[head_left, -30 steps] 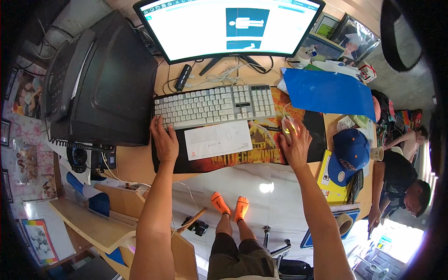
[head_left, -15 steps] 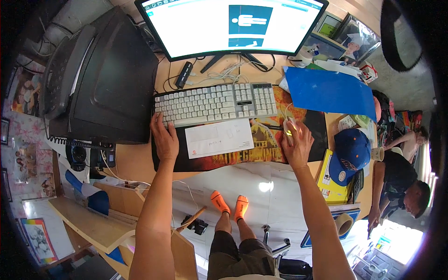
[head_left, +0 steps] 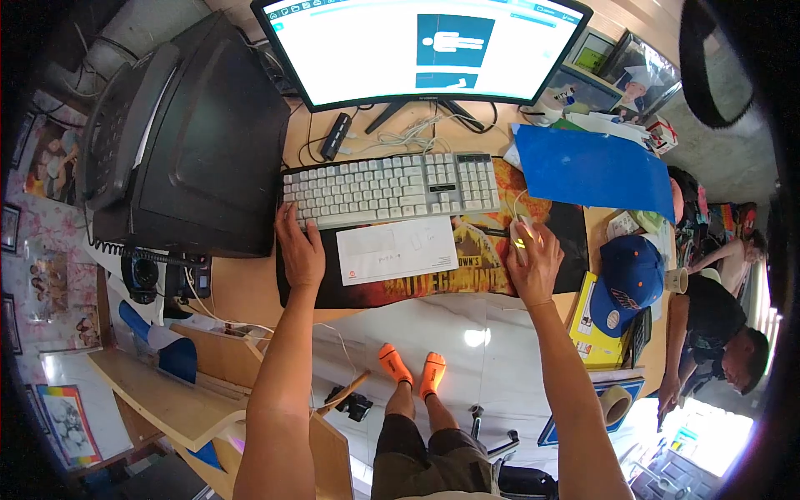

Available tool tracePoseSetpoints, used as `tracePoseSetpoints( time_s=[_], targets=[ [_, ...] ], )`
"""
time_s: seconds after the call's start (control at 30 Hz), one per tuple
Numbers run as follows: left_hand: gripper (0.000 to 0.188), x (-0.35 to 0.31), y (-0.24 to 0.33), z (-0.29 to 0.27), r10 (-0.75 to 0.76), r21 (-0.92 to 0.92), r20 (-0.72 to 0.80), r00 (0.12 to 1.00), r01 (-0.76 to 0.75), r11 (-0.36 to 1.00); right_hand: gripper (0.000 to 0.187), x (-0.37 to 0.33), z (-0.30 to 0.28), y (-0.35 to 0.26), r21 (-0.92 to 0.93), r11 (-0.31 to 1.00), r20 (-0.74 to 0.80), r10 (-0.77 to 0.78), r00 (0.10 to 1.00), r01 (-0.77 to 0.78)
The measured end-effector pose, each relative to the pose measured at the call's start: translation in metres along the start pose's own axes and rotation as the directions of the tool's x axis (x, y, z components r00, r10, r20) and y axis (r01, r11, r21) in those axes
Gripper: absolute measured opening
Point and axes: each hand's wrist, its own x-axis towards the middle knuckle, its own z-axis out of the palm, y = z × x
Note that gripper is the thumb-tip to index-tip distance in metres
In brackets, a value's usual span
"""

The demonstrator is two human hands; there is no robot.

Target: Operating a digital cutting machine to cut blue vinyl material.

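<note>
A: State of the left hand [head_left: 301, 257]?
B: Fingers released, resting at the white keyboard's [head_left: 375, 192] near left corner.
A: Right hand [head_left: 536, 265]?
B: Fingers grasping the wired mouse [head_left: 521, 237], positioned on the printed desk mat [head_left: 570, 250], right of the white envelope [head_left: 397, 252].

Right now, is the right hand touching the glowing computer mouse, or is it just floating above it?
Touching. The head view shows the right hand draped over the mouse, covering part of it, with fingers on its sides.
</note>
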Motion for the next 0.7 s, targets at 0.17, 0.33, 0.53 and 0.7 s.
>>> tracePoseSetpoints(
  time_s=[0.17, 0.33, 0.53, 0.7],
  targets=[
    [0.048, -0.001, -0.001, -0.001, 0.015, 0.005, -0.015, 1.000, -0.015, 1.000, 0.068, 0.002, -0.001, -0.005, 0.022, 1.000, -0.043, -0.009, 0.999, 0.010],
    [0.050, -0.001, 0.005, -0.005, -0.034, -0.026, 0.035, 0.999, 0.035, 0.999, 0.067, 0.005, -0.006, -0.008, 0.041, 0.999, 0.007, -0.004, 1.000, 0.004],
    [0.054, -0.001, 0.000, 0.000, 0.018, -0.039, -0.006, 1.000, -0.019, 0.999, 0.071, 0.005, -0.004, -0.004, 0.060, 0.998, 0.014, -0.018, 1.000, 0.017],
    [0.055, -0.001, -0.001, 0.000, 0.015, -0.022, -0.017, 1.000, -0.015, 1.000, 0.067, 0.004, -0.002, -0.004, 0.041, 0.999, 0.018, 0.010, 1.000, -0.010]
  ],
)
